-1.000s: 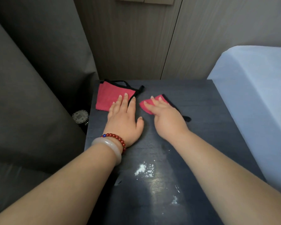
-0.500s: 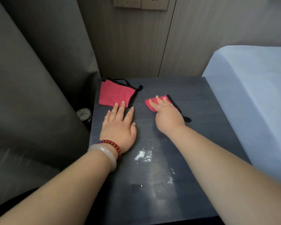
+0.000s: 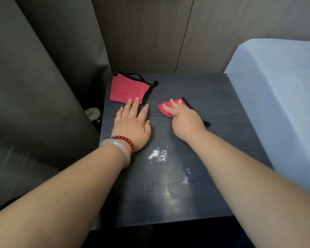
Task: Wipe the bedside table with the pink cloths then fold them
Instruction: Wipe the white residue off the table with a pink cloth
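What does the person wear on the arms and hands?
Both forearms are bare, with no sleeves or gloves. By the left hand, the wrist carries a pale, milky bangle and a bracelet of dark red beads with one blue bead. The right hand wears nothing.

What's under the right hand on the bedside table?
A pink cloth with black trim lies under the right hand, pressed on the table. One pink end and a black edge strip show; the rest, beneath palm and fingers, is covered.

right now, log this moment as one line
left hand flat, fingertips on larger pink cloth | right hand pressing smaller pink cloth | white residue on bedside table, not wiped
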